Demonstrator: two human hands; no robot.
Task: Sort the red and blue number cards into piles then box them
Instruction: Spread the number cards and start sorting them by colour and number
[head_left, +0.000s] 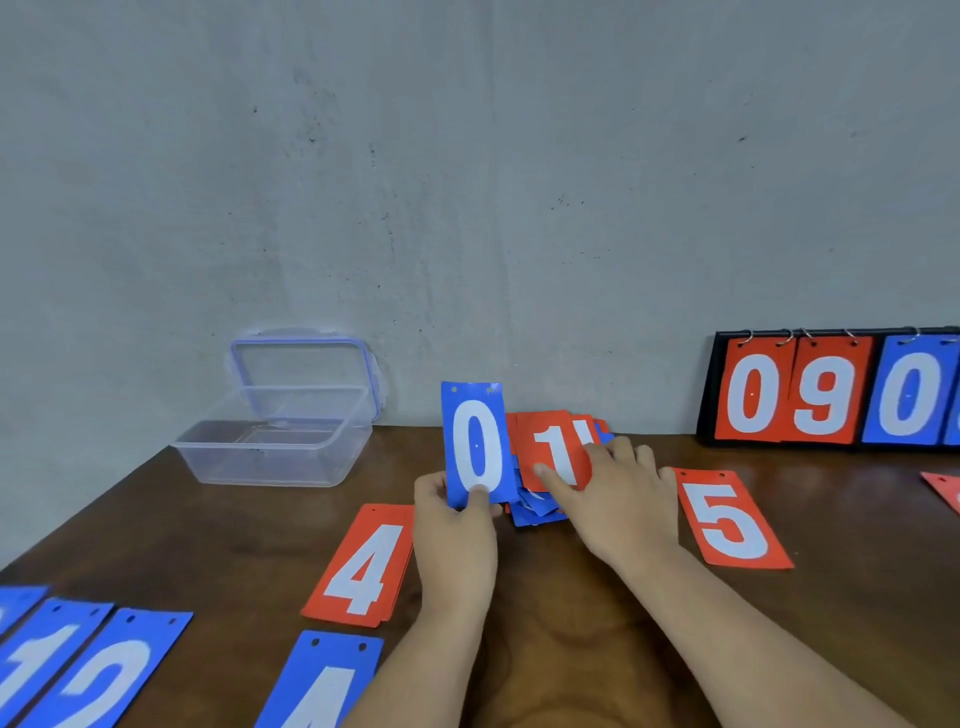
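The left hand (454, 525) pinches the lower end of the blue 0 card (475, 441), thumb on its face, and holds it upright over the middle of the table (208, 519); the fingers behind the card are hidden. The right hand (618, 499) lies with fingers straight and spread on the red 1 card (556, 452), which tops a mixed heap (535, 506) whose lower numbers are covered. The red 4 pile (363, 566) sits just left of the left wrist, and the red 5 card (730, 519) lies to the right of the right hand. Along the near left edge, the blue 12 card (104, 675) and blue 4 card (322, 686) are cut off by the frame. The clear box (270, 452) stands open at the far left edge, its lid (306, 374) leaning on the wall. At the far right edge, the scoreboard (831, 389) is only partly in view.
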